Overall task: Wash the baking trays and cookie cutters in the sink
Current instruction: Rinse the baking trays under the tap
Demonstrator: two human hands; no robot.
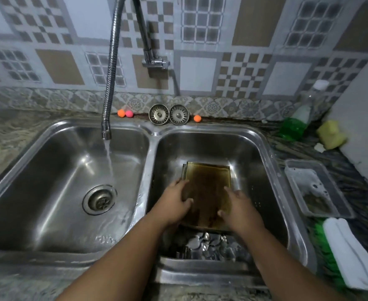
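A brown-stained rectangular baking tray (209, 181) lies in the right basin of the steel double sink (272, 170). My left hand (174, 203) grips its left edge, thumb curled over the rim. Its near right edge is gripped by my right hand (239, 209) in the same way. Several metal cookie cutters (207, 246) lie in a heap at the basin's near end, partly hidden under my wrists. Water runs from the flexible tap (107, 131) into the left basin, onto the drain (99, 199).
A second tray (291, 168) with foam and a scrubbing pad sits on the counter right of the sink. Nearby are a green soap bottle (296, 124), a yellow sponge (330, 137), a white cloth (352, 253) and a green brush (322, 237). Two strainer plugs (169, 115) lean against the wall.
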